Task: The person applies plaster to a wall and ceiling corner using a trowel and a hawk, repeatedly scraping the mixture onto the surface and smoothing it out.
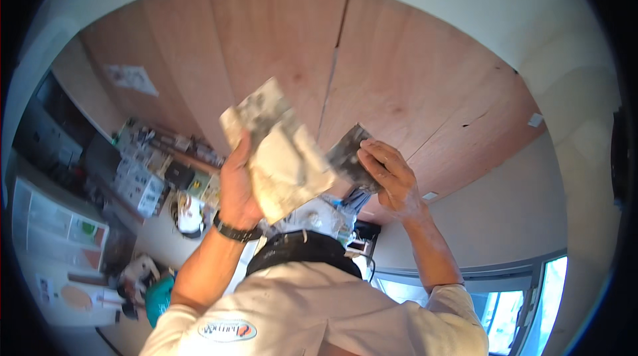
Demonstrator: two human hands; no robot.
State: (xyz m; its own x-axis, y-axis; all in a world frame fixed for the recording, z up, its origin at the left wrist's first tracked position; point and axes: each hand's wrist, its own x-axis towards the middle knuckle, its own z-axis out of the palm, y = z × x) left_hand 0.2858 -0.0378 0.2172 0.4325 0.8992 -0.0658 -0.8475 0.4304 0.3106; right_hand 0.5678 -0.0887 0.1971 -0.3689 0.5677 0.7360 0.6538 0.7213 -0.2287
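My left hand (238, 190) grips a flat, pale, roughly rectangular board (289, 183) smeared with cream and grey compound, its thumb along the board's left edge. My right hand (392, 177) is closed on a wide, dark, flat scraper blade (345, 157) stained with compound, its fingers over the blade's face. The blade's left part lies very close to the board's right edge; I cannot tell whether they touch. The scraper's handle, if any, is hidden behind my hand.
Plywood panels (399, 57) with dark seams fill the upper view, ringed by a white surface (558, 37). Papers and tools (139, 183) lie spread at the left, near a white shelf unit (60, 223) and a teal rounded object (158, 299). A bright window (505, 316) is at the lower right.
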